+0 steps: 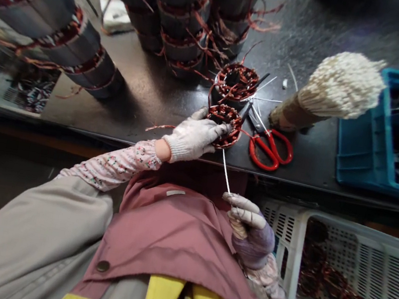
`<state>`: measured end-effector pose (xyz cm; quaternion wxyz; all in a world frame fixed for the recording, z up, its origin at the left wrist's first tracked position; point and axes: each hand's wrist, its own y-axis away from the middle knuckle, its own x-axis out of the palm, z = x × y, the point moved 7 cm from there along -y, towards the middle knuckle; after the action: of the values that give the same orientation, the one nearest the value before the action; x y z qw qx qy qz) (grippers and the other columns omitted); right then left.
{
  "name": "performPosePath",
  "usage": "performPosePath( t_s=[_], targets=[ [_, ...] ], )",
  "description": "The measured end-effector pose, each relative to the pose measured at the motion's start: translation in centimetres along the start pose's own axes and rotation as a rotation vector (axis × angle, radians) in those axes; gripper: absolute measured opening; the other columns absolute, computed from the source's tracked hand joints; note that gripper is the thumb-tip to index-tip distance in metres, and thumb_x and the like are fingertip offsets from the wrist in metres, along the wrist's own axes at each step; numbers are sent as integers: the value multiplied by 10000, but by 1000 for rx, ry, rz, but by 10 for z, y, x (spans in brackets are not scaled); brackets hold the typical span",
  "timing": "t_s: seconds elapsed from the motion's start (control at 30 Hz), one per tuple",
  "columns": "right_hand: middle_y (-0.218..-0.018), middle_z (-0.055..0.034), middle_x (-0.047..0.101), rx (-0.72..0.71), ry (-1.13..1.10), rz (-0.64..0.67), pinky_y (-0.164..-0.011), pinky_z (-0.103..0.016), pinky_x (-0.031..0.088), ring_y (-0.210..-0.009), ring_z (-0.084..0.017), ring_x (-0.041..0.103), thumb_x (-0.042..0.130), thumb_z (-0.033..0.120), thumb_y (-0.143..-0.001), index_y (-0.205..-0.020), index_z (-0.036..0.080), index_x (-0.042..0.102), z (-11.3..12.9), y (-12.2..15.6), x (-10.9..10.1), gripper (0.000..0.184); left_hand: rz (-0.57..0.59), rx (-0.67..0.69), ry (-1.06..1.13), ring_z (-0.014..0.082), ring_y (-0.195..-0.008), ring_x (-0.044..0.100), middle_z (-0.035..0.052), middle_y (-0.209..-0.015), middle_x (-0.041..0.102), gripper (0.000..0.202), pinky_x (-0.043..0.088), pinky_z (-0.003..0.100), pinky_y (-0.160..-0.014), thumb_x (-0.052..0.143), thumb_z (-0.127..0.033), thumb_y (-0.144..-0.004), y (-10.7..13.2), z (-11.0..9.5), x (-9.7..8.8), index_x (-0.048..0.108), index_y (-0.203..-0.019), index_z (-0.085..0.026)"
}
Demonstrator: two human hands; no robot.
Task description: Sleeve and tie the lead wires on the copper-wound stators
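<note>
My left hand [194,136], in a white knit glove, grips a small motor stator [222,113] with copper windings at the table's front edge; its fingers lie over the rim. My right hand [251,224], in a white and purple glove, is closed in a pinch on a thin white lacing cord [225,170]. That cord runs taut from the stator's near edge down to my fingertips. Right behind stands another wound stator [236,82]. Red-handled scissors [270,153] lie just to the right, blades partly under loose white cords [266,99].
A bundle of white cords [345,87] stands upright right of the scissors. Farther right is a blue bin [358,154]. Stacked stators rise at the left [83,45] and back [183,25]. Below the table at right, a white crate [346,228] holds copper-wound parts.
</note>
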<state>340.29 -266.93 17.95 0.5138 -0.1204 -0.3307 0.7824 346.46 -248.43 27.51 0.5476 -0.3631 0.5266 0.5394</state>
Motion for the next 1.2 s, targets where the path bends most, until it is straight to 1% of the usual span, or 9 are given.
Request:
performPosePath(
  t_s=[0.13,0.27,0.4,0.5,0.7,0.87,1.0,1.1,1.2],
  targets=[
    [-1097,-71,714,-21,3,5,-805,-327,623,-1032,-189,705,597,-14,-825,-1003,218,579,-6,-5,5,293,0,1,-13,264,-1154,624,135,-1186,689,593,243,535,-1190,629,-340,-884,-3,3,2,470,-1418,-138],
    [-1082,-77,719,-55,32,7,-784,-318,626,-1016,-183,708,598,30,-850,-999,223,583,-12,-12,10,244,0,14,-11,261,-1169,616,129,-1219,678,567,247,518,-1189,609,-365,-898,-2,5,0,480,-1407,-153],
    [-1069,-79,722,-19,5,11,-782,-325,626,-1015,-190,710,596,29,-848,-994,221,579,-5,-9,5,242,29,5,2,263,-1237,578,141,-1290,642,588,231,487,-1203,616,-317,-889,-1,9,-2,458,-1429,-143],
    [-1067,-78,723,0,-16,-8,-775,-333,628,-1010,-195,712,583,33,-856,-992,224,578,-2,-5,4,234,23,6,14,263,-1256,564,131,-1304,637,601,223,498,-1205,631,-320,-878,-1,12,-2,458,-1434,-168],
    [-1077,-73,723,-48,23,-41,-780,-317,622,-1007,-186,711,603,38,-846,-1009,228,585,-11,-11,17,251,-8,28,37,272,-1260,564,135,-1274,656,567,218,521,-1204,607,-351,-897,-1,12,-2,483,-1415,-158],
    [-1095,-82,714,-44,27,0,-807,-334,621,-1045,-194,699,600,20,-837,-1030,223,578,-1,-11,19,282,10,25,26,267,-1268,560,137,-1304,639,576,224,506,-1208,610,-323,-895,0,11,-3,469,-1426,-152],
    [-1079,-74,719,-10,26,-38,-779,-330,624,-1028,-192,705,587,38,-856,-1008,230,571,5,-3,14,245,23,1,8,282,-1215,593,148,-1260,656,607,235,544,-1193,622,-333,-885,0,14,0,457,-1437,-142],
    [-1079,-73,721,-4,38,-71,-773,-321,622,-1012,-186,708,599,61,-861,-1005,229,577,-3,-1,16,222,5,7,9,269,-1189,605,134,-1237,667,598,238,540,-1193,622,-323,-880,-1,16,0,464,-1430,-149],
    [-1069,-71,724,-37,64,-95,-758,-307,619,-982,-174,714,612,79,-863,-1019,232,578,-19,-10,27,221,-16,19,20,257,-1187,606,119,-1238,671,580,243,527,-1197,616,-327,-883,0,15,0,472,-1420,-161]
  ],
)
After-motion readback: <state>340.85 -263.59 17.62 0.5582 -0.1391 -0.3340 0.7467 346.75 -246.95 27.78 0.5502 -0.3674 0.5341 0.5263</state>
